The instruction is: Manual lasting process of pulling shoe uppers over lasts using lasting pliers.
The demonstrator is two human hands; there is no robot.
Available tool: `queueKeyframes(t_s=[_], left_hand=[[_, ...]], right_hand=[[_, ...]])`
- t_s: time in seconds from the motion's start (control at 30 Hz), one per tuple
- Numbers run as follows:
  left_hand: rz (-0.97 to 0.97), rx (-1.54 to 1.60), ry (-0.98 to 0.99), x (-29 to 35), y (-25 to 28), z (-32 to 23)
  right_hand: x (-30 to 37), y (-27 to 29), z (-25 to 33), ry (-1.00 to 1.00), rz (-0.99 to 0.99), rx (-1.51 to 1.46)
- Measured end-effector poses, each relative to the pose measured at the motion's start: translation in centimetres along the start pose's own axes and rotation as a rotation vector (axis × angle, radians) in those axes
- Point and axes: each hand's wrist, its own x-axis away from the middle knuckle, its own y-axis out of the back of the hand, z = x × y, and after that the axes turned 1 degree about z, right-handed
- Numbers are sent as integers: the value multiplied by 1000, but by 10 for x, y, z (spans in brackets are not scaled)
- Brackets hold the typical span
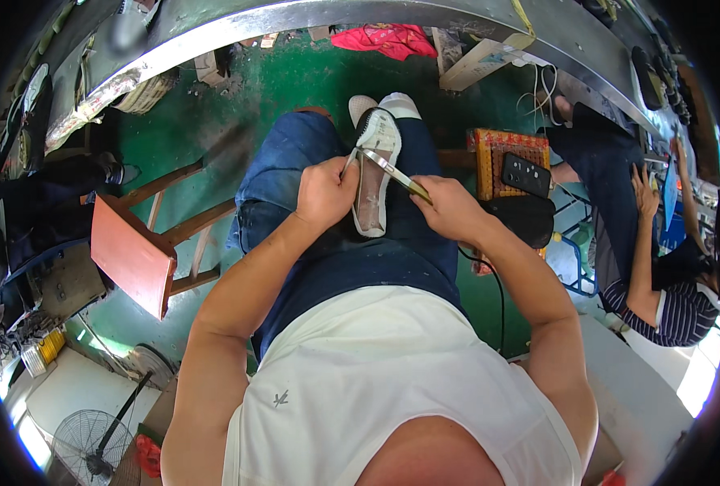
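A shoe (369, 212) lies bottom up across my lap, its pale rim surrounding a brownish middle and its dark-edged toe pointing away from me. My left hand (326, 193) is closed at the shoe's left edge, with a thin silvery piece showing between thumb and fingers; whether it belongs to the tool or the shoe I cannot tell. In my right hand (451, 209) is a long metal hand tool (396, 173), silver toward the tip and brass-coloured near the grip. Its tip touches or nearly touches the shoe near the left fingers.
A metal workbench (295, 18) curves across the far side. On the left stands a reddish wooden stool (133, 253). To the right, a black phone (526, 175) rests on a patterned seat (489, 166), with a black pouch (524, 222) nearer. Another person (619, 194) sits at far right.
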Motion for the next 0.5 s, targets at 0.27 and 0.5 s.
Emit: queueKeyframes(t_s=[0.27,0.5], left_hand=[[-69,-105,-246,6,-6,-15],[64,1132,527,-2,-56,33]], right_hand=[[-10,57,46,-284,332,168],[-40,59,61,-191,404,571]])
